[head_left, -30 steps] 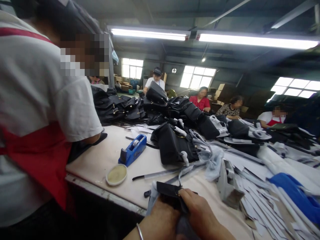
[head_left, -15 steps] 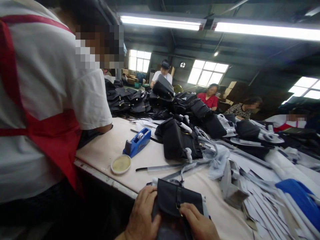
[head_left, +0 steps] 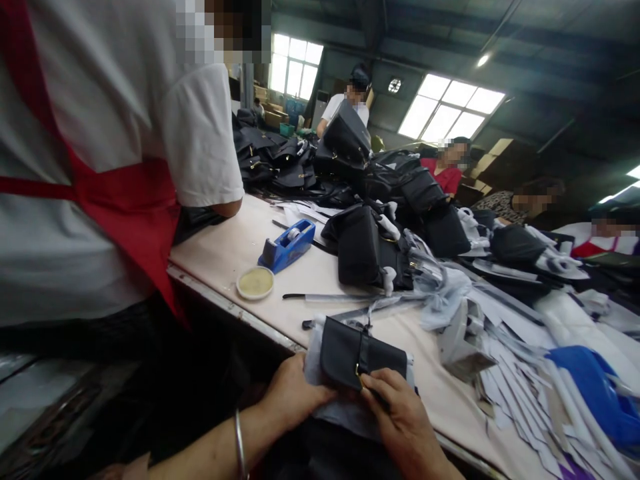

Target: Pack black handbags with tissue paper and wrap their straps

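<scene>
A small black handbag [head_left: 337,350] with a front flap lies at the table's near edge, with white wrapping paper [head_left: 314,357] at its side and below the flap. My left hand [head_left: 297,393] grips the bag's lower left side, its thumb across the front and its other fingers hidden. Closed at the end of the flap's strap [head_left: 364,347], my right hand [head_left: 395,403] pinches it beside a gold-coloured buckle [head_left: 358,377]. The bag's lower part is dark and partly hidden by my hands.
A blue tape dispenser [head_left: 287,245] and a round dish [head_left: 255,283] stand left on the table. Beyond lie more black bags [head_left: 360,250]. To the right are a grey dispenser [head_left: 465,340], paper strips [head_left: 525,407] and a blue object [head_left: 595,390]. A co-worker [head_left: 120,133] stands close left.
My view has tilted downward. My left hand has shifted down the bag, and more white paper shows around it. My right hand stays at the buckle.
</scene>
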